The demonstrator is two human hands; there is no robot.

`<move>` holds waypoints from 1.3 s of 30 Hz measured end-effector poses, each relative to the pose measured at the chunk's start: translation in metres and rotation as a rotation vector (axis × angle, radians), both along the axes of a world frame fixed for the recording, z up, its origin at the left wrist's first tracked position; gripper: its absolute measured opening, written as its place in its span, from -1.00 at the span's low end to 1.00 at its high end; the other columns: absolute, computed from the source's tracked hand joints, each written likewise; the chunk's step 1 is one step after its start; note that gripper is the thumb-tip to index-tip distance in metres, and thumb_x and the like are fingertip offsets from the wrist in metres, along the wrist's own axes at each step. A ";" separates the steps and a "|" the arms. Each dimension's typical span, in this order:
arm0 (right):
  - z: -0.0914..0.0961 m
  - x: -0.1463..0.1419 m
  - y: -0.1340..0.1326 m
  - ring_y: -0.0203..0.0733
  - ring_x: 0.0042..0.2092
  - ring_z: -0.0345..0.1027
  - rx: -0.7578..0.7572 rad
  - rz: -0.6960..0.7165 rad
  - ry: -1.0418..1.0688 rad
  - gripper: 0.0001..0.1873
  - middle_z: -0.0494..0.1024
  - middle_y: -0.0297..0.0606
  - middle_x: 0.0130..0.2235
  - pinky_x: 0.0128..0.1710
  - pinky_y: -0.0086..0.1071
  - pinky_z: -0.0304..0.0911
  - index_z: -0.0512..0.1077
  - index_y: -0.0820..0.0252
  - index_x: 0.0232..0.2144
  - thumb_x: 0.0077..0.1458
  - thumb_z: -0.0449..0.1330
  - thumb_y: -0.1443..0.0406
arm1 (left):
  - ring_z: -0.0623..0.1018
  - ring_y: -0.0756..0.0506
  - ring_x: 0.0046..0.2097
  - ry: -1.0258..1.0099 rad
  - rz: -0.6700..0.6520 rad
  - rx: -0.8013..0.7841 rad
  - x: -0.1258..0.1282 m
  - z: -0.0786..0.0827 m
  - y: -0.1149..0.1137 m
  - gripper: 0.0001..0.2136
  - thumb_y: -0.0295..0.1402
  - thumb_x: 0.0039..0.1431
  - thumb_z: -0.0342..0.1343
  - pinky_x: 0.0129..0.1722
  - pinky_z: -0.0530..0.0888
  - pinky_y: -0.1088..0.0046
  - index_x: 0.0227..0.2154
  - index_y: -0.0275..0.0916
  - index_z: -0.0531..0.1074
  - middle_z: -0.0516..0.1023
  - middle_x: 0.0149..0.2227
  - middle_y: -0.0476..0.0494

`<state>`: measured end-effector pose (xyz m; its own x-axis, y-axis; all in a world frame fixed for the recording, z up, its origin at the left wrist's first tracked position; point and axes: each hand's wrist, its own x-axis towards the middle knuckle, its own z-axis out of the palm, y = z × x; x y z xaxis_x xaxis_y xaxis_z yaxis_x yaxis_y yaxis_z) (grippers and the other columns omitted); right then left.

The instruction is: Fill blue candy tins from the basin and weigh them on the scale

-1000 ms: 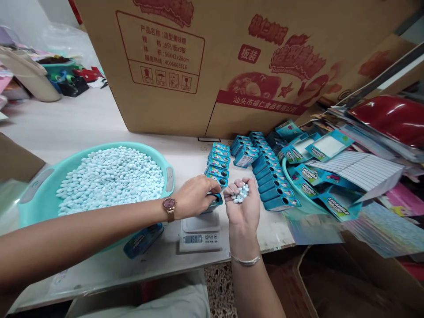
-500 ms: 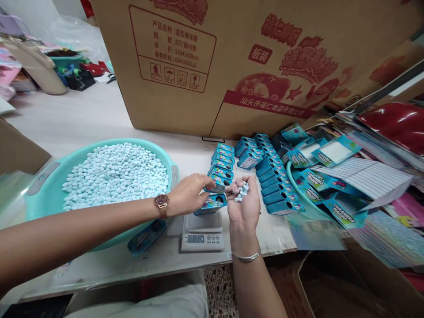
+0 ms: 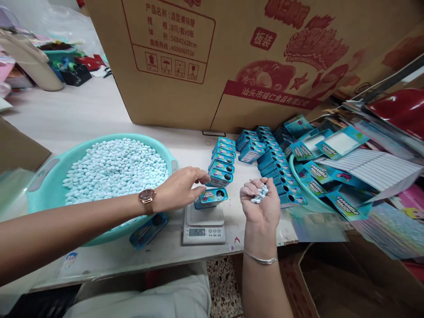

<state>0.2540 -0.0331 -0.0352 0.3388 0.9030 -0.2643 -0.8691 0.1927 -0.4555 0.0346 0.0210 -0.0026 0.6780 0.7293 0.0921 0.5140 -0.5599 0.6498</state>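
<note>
A small blue candy box [image 3: 212,197] stands on a white digital scale [image 3: 203,224] that reads about 15. My left hand [image 3: 180,187] rests against the box's left end, thumb and fingers touching it. Palm up to the right of the scale, my right hand [image 3: 261,204] cups a small heap of pale blue candies [image 3: 260,194]. A teal basin [image 3: 39,196] at the left is heaped with the same candies [image 3: 114,170].
Rows of blue boxes [image 3: 222,163] stand behind the scale, more [image 3: 274,170] to the right. A blue lid [image 3: 148,230] lies by the basin. Large cardboard carton [image 3: 232,57] at the back. Printed cards [image 3: 334,176] and foil sheets pile up at the right.
My right hand moved to the right, away from the box, still holding candies. My left hand stayed on the box. The scale reading rose slightly.
</note>
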 end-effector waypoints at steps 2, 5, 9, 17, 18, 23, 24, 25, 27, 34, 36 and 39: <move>0.000 0.001 -0.002 -0.49 -0.64 0.04 -0.003 -0.007 0.013 -0.80 0.17 -0.57 -0.60 -0.64 -0.56 0.04 0.21 0.17 -0.48 0.14 0.13 0.26 | 0.50 -0.08 -0.18 0.002 -0.002 0.004 -0.001 0.001 0.000 -0.78 -0.42 0.14 0.03 -0.17 0.42 0.38 -0.17 -0.25 0.48 0.56 -0.19 -0.11; 0.001 -0.001 -0.002 -0.48 -0.64 0.04 -0.008 -0.010 0.044 -0.81 0.16 -0.57 -0.60 -0.64 -0.56 0.03 0.22 0.17 -0.48 0.17 0.10 0.28 | 0.50 -0.09 -0.15 0.014 -0.014 0.013 -0.001 0.001 -0.002 -0.79 -0.41 0.15 0.03 -0.15 0.41 0.36 -0.16 -0.24 0.47 0.56 -0.19 -0.10; 0.003 -0.014 0.004 -0.48 -0.63 0.06 -0.040 -0.010 0.071 -0.78 0.15 -0.57 -0.62 -0.61 -0.56 0.08 0.21 0.17 -0.48 0.21 0.05 0.25 | 0.49 -0.11 -0.12 0.030 -0.023 0.015 0.003 0.001 -0.005 -0.79 -0.41 0.17 0.04 -0.12 0.41 0.34 -0.15 -0.24 0.46 0.55 -0.16 -0.11; 0.010 -0.045 0.015 -0.44 -0.58 0.16 -0.139 -0.071 -0.013 -0.74 0.16 -0.57 -0.65 -0.43 -0.44 0.33 0.23 0.18 -0.50 0.23 0.04 0.23 | 0.46 -0.14 -0.08 0.043 -0.039 0.024 0.013 -0.011 -0.009 -0.79 -0.40 0.17 0.05 -0.06 0.39 0.29 -0.13 -0.24 0.43 0.52 -0.13 -0.15; 0.011 -0.046 0.015 -0.44 -0.58 0.16 -0.141 -0.079 -0.029 -0.74 0.16 -0.57 -0.65 -0.43 -0.43 0.34 0.23 0.18 -0.50 0.22 0.04 0.23 | 0.46 -0.14 -0.08 0.043 -0.039 0.022 0.013 -0.012 -0.009 -0.79 -0.39 0.17 0.05 -0.06 0.40 0.29 -0.13 -0.24 0.43 0.52 -0.14 -0.15; 0.011 -0.044 0.017 -0.46 -0.63 0.06 -0.098 -0.080 -0.009 -0.76 0.12 -0.59 -0.65 -0.58 -0.54 0.16 0.22 0.17 -0.49 0.22 0.04 0.25 | 0.47 -0.14 -0.10 0.042 -0.051 0.033 0.013 -0.016 -0.010 -0.79 -0.39 0.17 0.05 -0.06 0.40 0.28 -0.13 -0.25 0.43 0.53 -0.16 -0.16; 0.010 -0.042 0.018 -0.47 -0.65 0.04 -0.083 -0.061 0.015 -0.76 0.11 -0.59 -0.65 -0.62 -0.56 0.10 0.21 0.17 -0.49 0.22 0.03 0.25 | 0.47 -0.14 -0.10 0.044 -0.053 0.035 0.013 -0.016 -0.010 -0.79 -0.38 0.18 0.05 -0.06 0.40 0.28 -0.13 -0.26 0.43 0.54 -0.16 -0.16; 0.009 -0.039 0.018 -0.47 -0.66 0.02 -0.067 -0.036 0.044 -0.76 0.11 -0.58 -0.65 -0.65 -0.57 0.03 0.20 0.17 -0.50 0.23 0.01 0.26 | 0.47 -0.14 -0.10 0.046 -0.053 0.036 0.013 -0.016 -0.010 -0.79 -0.37 0.18 0.04 -0.06 0.40 0.27 -0.13 -0.26 0.44 0.54 -0.16 -0.17; 0.006 -0.029 0.018 -0.47 -0.67 0.00 -0.021 0.019 0.108 -0.74 0.10 -0.57 -0.64 -0.69 -0.57 -0.08 0.18 0.17 -0.51 0.24 -0.03 0.28 | 0.47 -0.14 -0.10 0.050 -0.053 0.033 0.012 -0.014 -0.009 -0.79 -0.37 0.19 0.04 -0.06 0.41 0.28 -0.13 -0.26 0.44 0.54 -0.16 -0.17; -0.009 0.015 -0.006 -0.46 -0.66 -0.03 0.130 0.035 0.222 -0.79 0.14 -0.54 -0.63 -0.71 -0.55 -0.13 0.18 0.18 -0.52 0.17 -0.01 0.38 | 0.48 -0.12 -0.11 0.040 -0.015 0.034 -0.005 0.001 -0.005 -0.76 -0.37 0.17 0.05 -0.08 0.41 0.31 -0.11 -0.25 0.43 0.53 -0.14 -0.13; -0.016 0.022 -0.017 -0.44 -0.66 -0.02 0.118 -0.020 0.235 -0.79 0.15 -0.52 -0.62 -0.70 -0.54 -0.12 0.20 0.18 -0.51 0.19 -0.03 0.36 | 0.48 -0.10 -0.13 0.037 -0.006 0.021 -0.010 0.006 -0.004 -0.76 -0.36 0.17 0.05 -0.10 0.41 0.33 -0.10 -0.24 0.43 0.52 -0.15 -0.12; -0.032 0.027 -0.033 -0.43 -0.66 -0.02 0.055 -0.083 0.256 -0.78 0.16 -0.51 -0.62 -0.70 -0.53 -0.12 0.21 0.18 -0.50 0.20 -0.04 0.33 | 0.48 -0.08 -0.13 0.036 -0.003 0.020 -0.016 0.010 -0.006 -0.76 -0.35 0.18 0.05 -0.10 0.41 0.35 -0.09 -0.22 0.42 0.52 -0.13 -0.10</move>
